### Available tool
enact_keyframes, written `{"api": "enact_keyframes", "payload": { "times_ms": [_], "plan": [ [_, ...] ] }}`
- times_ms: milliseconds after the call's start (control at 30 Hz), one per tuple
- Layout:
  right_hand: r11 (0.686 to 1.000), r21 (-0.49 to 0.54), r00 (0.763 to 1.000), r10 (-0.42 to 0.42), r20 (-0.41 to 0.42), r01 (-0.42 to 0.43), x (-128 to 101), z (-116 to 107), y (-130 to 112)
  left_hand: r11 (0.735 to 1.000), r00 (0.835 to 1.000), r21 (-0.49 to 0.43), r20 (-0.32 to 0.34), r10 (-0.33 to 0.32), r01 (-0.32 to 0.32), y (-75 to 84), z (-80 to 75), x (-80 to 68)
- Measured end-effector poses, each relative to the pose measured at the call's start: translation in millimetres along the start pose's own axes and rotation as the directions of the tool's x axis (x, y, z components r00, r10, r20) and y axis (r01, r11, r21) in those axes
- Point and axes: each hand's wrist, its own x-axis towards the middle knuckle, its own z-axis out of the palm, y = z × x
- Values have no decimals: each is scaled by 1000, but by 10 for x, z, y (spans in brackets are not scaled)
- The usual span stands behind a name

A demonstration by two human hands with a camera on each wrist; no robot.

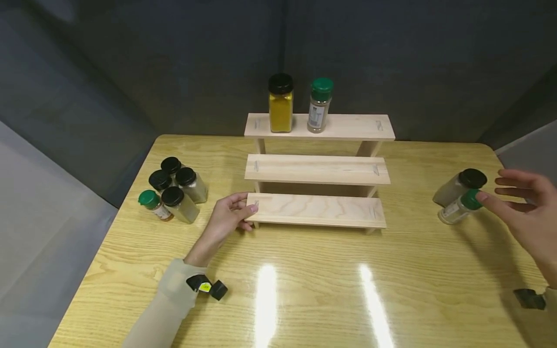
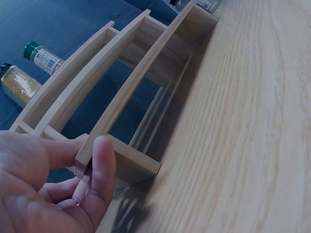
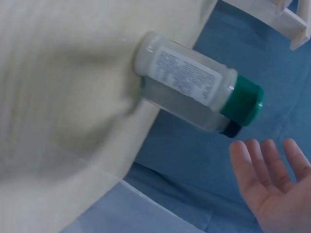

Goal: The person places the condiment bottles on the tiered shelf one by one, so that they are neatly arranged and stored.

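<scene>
A three-step wooden spice rack (image 1: 315, 210) stands mid-table. My left hand (image 1: 224, 217) grips the left end of its lowest step, thumb on top and fingers beneath; the left wrist view shows thumb and fingers around the board's corner. At the right, my right hand (image 1: 531, 208) is beside a green-capped spice jar (image 1: 454, 211), fingers extended. In the head view the thumb tip overlaps the cap, while the right wrist view shows the visible fingers (image 3: 267, 165) apart from the jar. A black-capped jar (image 1: 450, 189) stands right behind it, partly hidden.
On the top step stand a black-capped jar of yellow powder (image 1: 281, 111) and a green-capped jar (image 1: 319, 113). Several black-capped jars (image 1: 187, 212) and one green-capped jar (image 1: 161, 211) cluster at the table's left. Dark cloth (image 1: 196, 72) hangs behind the table (image 1: 313, 270).
</scene>
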Motion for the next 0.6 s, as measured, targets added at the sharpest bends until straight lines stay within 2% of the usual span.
{"api": "enact_keyframes", "payload": {
  "times_ms": [267, 600],
  "plan": [
    [996, -35, 995, 80, 54, -79, -130, 17, 36, 1000, 1000, 3, 5, 3, -3, 4, -1, -4],
    [992, -31, 993, 121, 1, -120, -213, 112, 76, 1000, 1000, 14, -2, 1, -1, 11, 4, -8]
  ]
}}
